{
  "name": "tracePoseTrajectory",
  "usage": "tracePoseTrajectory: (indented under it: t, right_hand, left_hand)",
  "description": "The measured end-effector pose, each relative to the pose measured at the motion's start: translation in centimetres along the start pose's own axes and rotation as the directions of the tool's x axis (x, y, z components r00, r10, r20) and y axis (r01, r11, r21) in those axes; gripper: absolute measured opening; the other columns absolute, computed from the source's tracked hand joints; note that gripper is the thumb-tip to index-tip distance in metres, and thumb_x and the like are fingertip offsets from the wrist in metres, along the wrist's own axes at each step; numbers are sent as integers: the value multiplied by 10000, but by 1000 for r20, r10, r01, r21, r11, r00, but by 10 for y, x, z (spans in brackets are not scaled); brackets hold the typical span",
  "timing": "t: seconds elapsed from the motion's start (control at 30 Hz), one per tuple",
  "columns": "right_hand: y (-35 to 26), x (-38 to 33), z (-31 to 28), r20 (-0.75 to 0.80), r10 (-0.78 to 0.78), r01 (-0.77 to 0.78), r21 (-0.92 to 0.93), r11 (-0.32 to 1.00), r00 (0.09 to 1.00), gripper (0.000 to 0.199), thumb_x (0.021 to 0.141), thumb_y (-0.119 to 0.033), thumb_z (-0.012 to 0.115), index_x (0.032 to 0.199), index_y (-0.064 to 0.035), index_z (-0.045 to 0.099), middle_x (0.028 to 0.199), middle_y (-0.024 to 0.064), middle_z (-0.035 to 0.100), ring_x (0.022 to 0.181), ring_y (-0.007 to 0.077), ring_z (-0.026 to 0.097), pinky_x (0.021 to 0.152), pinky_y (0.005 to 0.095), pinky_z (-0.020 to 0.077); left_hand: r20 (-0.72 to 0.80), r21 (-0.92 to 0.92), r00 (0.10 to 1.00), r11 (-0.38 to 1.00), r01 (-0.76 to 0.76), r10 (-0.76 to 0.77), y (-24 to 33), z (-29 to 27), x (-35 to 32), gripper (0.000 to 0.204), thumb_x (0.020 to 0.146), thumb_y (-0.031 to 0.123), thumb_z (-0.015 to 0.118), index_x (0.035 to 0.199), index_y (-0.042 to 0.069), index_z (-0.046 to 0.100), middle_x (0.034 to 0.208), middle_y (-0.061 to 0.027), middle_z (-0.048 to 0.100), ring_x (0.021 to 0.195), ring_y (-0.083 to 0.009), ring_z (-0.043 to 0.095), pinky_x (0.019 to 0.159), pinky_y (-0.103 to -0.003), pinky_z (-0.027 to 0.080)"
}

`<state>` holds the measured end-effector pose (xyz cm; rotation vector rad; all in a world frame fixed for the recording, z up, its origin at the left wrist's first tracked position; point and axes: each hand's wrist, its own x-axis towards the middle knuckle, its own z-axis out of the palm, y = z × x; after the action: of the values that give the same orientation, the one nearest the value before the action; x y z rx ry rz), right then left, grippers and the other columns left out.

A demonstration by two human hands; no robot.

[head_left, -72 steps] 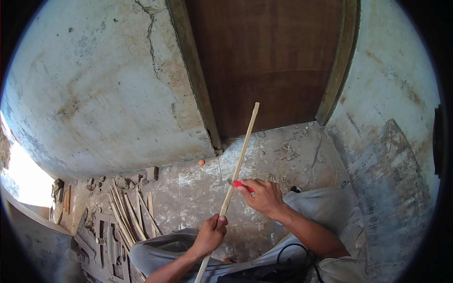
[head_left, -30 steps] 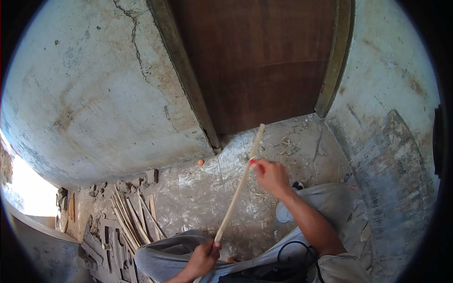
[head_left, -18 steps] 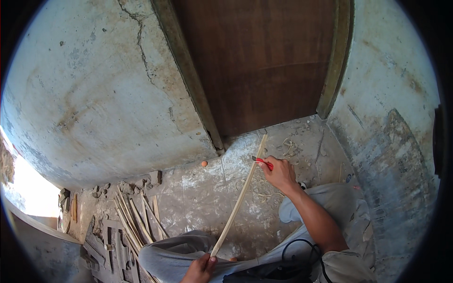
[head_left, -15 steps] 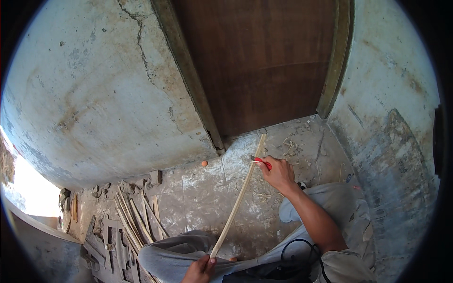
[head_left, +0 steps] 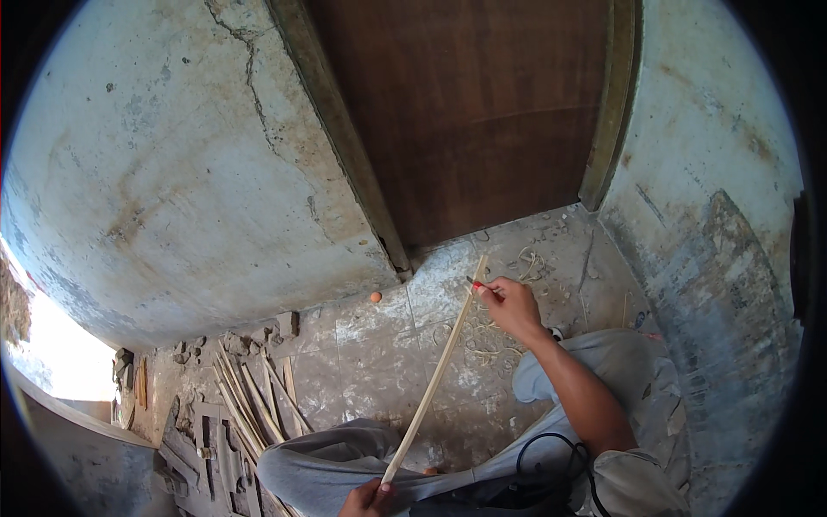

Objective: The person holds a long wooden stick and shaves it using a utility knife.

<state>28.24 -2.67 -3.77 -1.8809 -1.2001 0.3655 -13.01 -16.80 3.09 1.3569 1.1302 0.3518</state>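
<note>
A long pale wooden strip (head_left: 435, 379) runs diagonally from the bottom centre up toward the door. My left hand (head_left: 369, 498) grips its near end by my lap at the bottom edge. My right hand (head_left: 510, 303) is stretched out near the strip's far tip and holds a small red-handled knife (head_left: 479, 286) with its blade against the strip. I sit with my legs in grey trousers (head_left: 345, 452) on a tiled floor.
A heap of similar wooden strips (head_left: 254, 401) and rubble lies at lower left. Curled wood shavings (head_left: 487, 340) litter the tiles. A brown wooden door (head_left: 474, 121) and cracked plaster wall (head_left: 172, 172) stand ahead. A small orange ball (head_left: 376, 296) lies by the wall. A black cable (head_left: 551, 461) lies on my lap.
My right hand has slid the knife along the strip from its middle out to its far tip. My left hand has drawn the strip's near end back toward my lap.
</note>
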Motion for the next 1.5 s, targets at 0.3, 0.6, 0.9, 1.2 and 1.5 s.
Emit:
tracePoseTrajectory:
  t: [0.3, 0.6, 0.9, 1.2, 1.5]
  right_hand:
    - [-8, -2, -28, 323, 149, -298, 480, 825, 935, 323, 1019, -339, 605, 1142, -40, 606, 815, 40, 634, 549, 59, 498, 427, 231, 348]
    - [-51, -4, -37, 335, 285, -439, 730, 524, 898, 313, 1023, -336, 605, 1113, -36, 608, 794, 33, 618, 519, 51, 469, 422, 195, 338]
    - [-42, 1, -34, 186, 330, -345, 774, 531, 926, 305, 1016, -332, 619, 1116, -44, 602, 798, 34, 617, 515, 51, 472, 414, 192, 339]
    - [-41, 0, -31, 142, 338, -316, 777, 544, 930, 327, 1009, -340, 631, 1134, -38, 608, 789, 30, 624, 509, 51, 480, 412, 192, 335]
    - [-47, -8, -25, 164, 255, -293, 716, 634, 953, 316, 1009, -318, 631, 1123, -23, 632, 812, 36, 640, 518, 50, 480, 441, 207, 365]
  left_hand:
    - [164, -355, 918, 846, 397, -362, 35, -12, 50, 329, 1082, 290, 465, 1000, -4, 590, 664, -36, 522, 542, -139, 479, 512, -295, 394]
    - [294, -404, 909, 823, 399, -296, 69, -9, 124, 309, 1105, 259, 387, 1037, 14, 564, 626, 14, 396, 480, -86, 291, 415, -256, 254]
    - [202, -94, 907, 914, 394, -370, 26, 4, 97, 290, 1095, 284, 443, 1110, 31, 583, 630, 61, 333, 511, -51, 292, 440, -250, 246]
    - [206, -156, 891, 885, 438, -404, 11, -4, 88, 312, 1097, 280, 443, 1122, 10, 596, 640, 56, 344, 521, -59, 307, 461, -246, 275]
    - [145, -117, 970, 970, 212, -195, 18, -5, 89, 329, 1093, 294, 454, 1170, 0, 580, 684, 45, 419, 552, -43, 348, 478, -233, 298]
